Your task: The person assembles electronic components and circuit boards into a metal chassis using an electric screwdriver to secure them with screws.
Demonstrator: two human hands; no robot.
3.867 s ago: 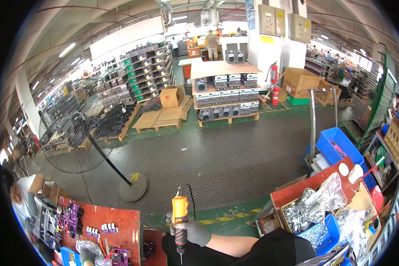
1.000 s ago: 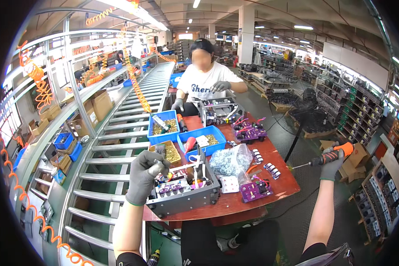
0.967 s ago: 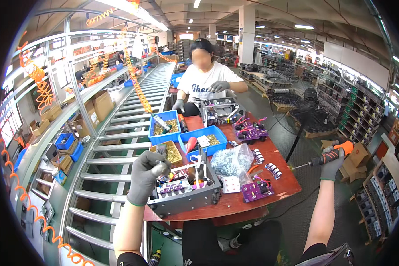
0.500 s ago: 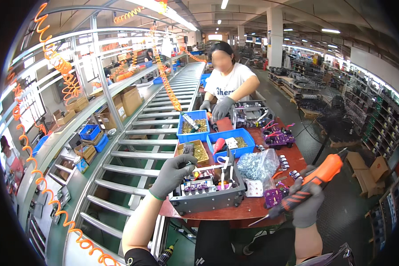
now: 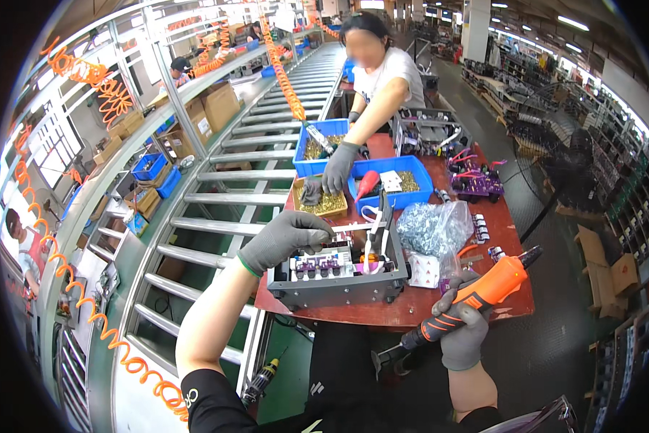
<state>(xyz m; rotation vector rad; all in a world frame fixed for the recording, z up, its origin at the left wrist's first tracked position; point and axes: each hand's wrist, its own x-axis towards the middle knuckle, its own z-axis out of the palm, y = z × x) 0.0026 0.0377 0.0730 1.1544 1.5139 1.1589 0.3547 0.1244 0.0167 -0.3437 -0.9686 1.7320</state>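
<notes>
My left hand, in a grey glove, hovers above the left part of a dark grey metal case. Its thumb and fingers are pinched together, and whatever sits between them is too small to make out. Purple terminal blocks, white cables and electronic parts fill the open case. In my gloved right hand is an orange and black power screwdriver. Its tip slants down to the left, in front of the table edge and apart from the case.
Across the red table, a co-worker's gloved hand reaches to a tan tray of screws. Nearby stand blue bins, a bag of small parts and purple circuit boards. A roller conveyor runs along the left.
The view has shifted, so the table sits higher. The power screwdriver has swung left and its tip points more downward. The co-worker's hand has moved from the far blue bin to the tan tray.
</notes>
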